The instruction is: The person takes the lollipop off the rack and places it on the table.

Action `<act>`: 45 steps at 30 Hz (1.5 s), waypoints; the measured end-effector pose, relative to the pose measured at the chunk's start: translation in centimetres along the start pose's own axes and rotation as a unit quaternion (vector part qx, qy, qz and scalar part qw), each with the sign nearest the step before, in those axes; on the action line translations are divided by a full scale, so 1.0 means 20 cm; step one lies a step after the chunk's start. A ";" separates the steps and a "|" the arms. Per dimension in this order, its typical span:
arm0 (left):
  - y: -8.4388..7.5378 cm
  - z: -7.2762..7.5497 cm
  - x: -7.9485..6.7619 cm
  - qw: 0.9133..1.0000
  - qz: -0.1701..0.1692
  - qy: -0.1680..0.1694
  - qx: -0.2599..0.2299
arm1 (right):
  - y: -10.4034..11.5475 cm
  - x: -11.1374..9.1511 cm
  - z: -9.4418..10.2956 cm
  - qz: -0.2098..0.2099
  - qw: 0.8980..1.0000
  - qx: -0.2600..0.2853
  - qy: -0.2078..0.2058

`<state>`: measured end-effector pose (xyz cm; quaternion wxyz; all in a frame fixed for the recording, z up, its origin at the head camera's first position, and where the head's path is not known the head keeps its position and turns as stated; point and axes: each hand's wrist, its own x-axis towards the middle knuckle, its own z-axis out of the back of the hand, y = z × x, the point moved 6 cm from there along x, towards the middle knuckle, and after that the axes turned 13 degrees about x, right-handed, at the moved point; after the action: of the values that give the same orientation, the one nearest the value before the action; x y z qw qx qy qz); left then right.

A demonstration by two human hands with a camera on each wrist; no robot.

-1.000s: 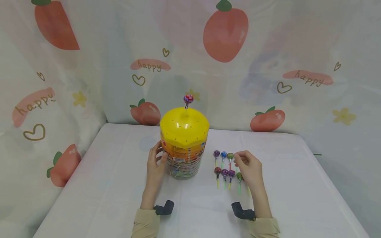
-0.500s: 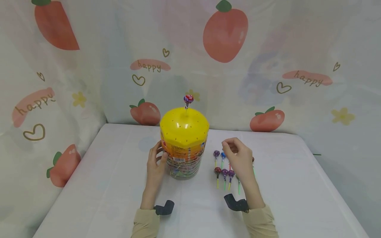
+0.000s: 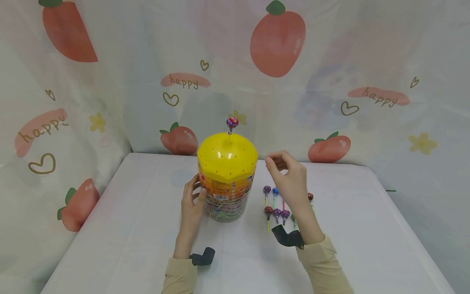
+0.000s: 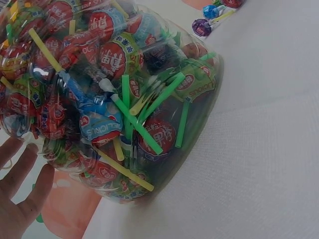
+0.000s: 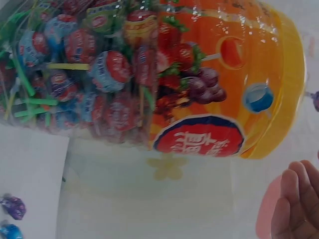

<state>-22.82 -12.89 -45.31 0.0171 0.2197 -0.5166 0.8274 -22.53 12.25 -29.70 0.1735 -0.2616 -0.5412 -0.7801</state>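
Observation:
A clear ribbed jar (image 3: 227, 206), full of wrapped lollipops (image 4: 102, 119), stands upright on the table under a yellow lid (image 3: 224, 155) dotted with small holes. One red-and-purple lollipop (image 3: 232, 122) sticks up from the lid. My left hand (image 3: 191, 204) rests against the jar's left side with spread fingers, the fingertips right at the plastic. Raised to the right of the lid is my right hand (image 3: 290, 175), thumb and fingers loosely bent. Nothing shows between its fingertips. In the right wrist view its fingers (image 5: 294, 199) appear at the lower right, near the lid.
Several wrapped lollipops lie in two rows on the white tablecloth (image 3: 349, 220) right of the jar, among them a purple lollipop (image 3: 267, 190) and a brown lollipop (image 3: 269, 210). My right forearm covers part of the rows. A printed cloth backdrop (image 3: 315, 102) closes off the rear.
My right hand has risen from the lollipop rows and moved left, up towards the lid. The left hand, the jar and the lollipop on the lid have stayed in place.

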 end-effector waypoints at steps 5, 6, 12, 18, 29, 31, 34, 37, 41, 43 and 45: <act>0.00 0.00 0.00 1.000 0.002 -0.001 0.004 | 0.07 0.04 -0.03 0.021 1.000 0.005 0.006; 0.00 0.01 0.00 1.000 0.004 -0.002 0.005 | 0.09 0.05 -0.03 0.026 1.000 0.006 0.006; 0.01 0.01 0.00 1.000 0.013 0.003 -0.001 | 0.16 0.11 -0.06 0.050 0.999 0.019 0.004; 0.01 0.01 0.00 1.000 0.012 0.004 -0.001 | 0.22 0.16 -0.10 0.067 0.996 0.048 0.019; 0.01 0.00 0.00 1.000 0.008 0.001 -0.002 | 0.24 0.24 -0.16 0.076 0.993 0.077 0.037; 0.01 0.00 0.01 1.000 0.007 0.001 -0.002 | 0.24 0.25 -0.17 0.077 0.993 0.081 0.041; 0.01 0.00 0.01 1.000 0.007 0.000 -0.003 | 0.25 0.27 -0.18 0.079 0.992 0.088 0.050; 0.00 0.01 0.01 1.000 0.006 -0.001 -0.003 | 0.25 0.29 -0.21 0.078 0.991 0.094 0.063; 0.00 0.01 0.01 1.000 0.002 -0.005 -0.001 | 0.26 0.30 -0.24 0.071 0.989 0.099 0.079; 0.00 0.01 0.01 1.000 0.001 -0.005 0.001 | 0.26 0.31 -0.25 0.070 0.989 0.100 0.082; 0.00 0.00 0.00 1.000 0.002 -0.005 0.001 | 0.26 0.32 -0.26 0.071 0.989 0.101 0.083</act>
<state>-22.88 -13.02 -45.30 0.0123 0.2225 -0.5161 0.8270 -25.86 5.54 -23.46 0.2987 -0.2148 -0.5808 -0.7262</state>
